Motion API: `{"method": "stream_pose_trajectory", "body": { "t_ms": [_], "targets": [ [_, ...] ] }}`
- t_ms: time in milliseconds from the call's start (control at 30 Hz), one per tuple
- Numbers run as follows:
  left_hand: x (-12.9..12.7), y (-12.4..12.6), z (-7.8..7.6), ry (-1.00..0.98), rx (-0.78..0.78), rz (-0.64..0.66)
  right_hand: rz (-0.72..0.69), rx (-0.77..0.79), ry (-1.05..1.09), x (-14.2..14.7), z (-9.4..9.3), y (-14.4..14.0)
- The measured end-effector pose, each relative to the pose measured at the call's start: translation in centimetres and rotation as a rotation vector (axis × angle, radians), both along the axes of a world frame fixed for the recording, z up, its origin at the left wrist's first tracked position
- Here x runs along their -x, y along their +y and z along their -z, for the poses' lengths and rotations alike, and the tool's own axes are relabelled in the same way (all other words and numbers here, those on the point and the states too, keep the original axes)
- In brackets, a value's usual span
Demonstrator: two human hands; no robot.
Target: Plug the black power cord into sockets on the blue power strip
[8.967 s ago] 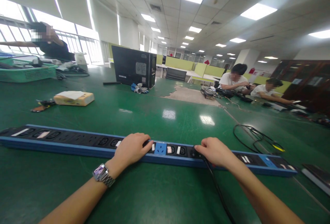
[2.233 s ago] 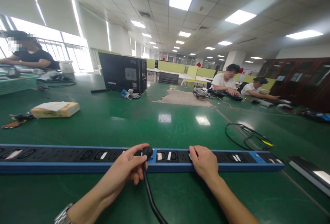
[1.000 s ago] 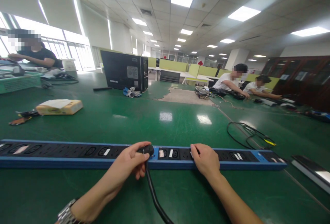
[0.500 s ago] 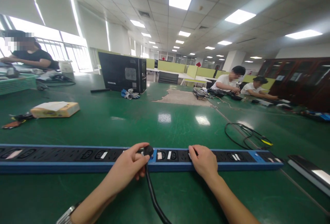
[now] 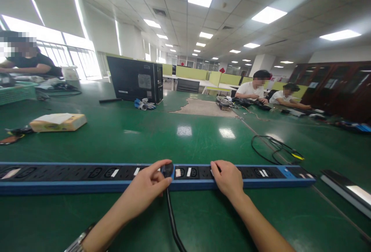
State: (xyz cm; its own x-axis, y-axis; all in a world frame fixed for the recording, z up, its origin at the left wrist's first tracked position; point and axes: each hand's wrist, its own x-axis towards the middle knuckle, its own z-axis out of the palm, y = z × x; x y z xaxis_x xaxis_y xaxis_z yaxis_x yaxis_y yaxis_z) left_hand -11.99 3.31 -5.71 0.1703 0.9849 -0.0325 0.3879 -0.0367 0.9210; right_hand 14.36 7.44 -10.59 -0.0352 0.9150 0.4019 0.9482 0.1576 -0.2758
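Observation:
A long blue and black power strip [image 5: 185, 184] lies across the green table in front of me, its row of sockets facing up. My left hand [image 5: 150, 180] grips a black power plug [image 5: 168, 170] between thumb and fingers, right at the strip's blue section. From the plug a thick black cable [image 5: 171, 217] runs down toward me. Whether the prongs sit in a socket is hidden. My right hand [image 5: 227, 178] is closed over the strip to the right, its fingertips on the far edge.
Beyond the strip lie a tissue pack [image 5: 58, 122], a black computer case [image 5: 135, 79], blue-grey gloves [image 5: 144, 104] and a coiled black cable [image 5: 274, 149]. A black and silver bar [image 5: 344, 190] rests at the right. Several people sit around the table.
My left hand has tipped the plug more upright and lower against the strip's blue section. My right hand keeps its hold; the whole view has shifted slightly.

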Motion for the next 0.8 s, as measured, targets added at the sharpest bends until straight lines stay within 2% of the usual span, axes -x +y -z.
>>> {"method": "stream_pose_trajectory", "body": {
  "t_ms": [367,600,800],
  "targets": [
    [-0.08,-0.02,1.02,-0.051,0.026,-0.054,0.002,0.009,0.000,-0.13,0.10,0.03],
    [0.36,-0.16,0.53,-0.147,0.110,-0.034,0.005,0.005,-0.001,-0.08,0.02,0.00],
    [0.28,0.72,0.35,-0.203,0.150,-0.014,0.010,0.002,-0.002,-0.03,0.04,0.08]
  ]
}}
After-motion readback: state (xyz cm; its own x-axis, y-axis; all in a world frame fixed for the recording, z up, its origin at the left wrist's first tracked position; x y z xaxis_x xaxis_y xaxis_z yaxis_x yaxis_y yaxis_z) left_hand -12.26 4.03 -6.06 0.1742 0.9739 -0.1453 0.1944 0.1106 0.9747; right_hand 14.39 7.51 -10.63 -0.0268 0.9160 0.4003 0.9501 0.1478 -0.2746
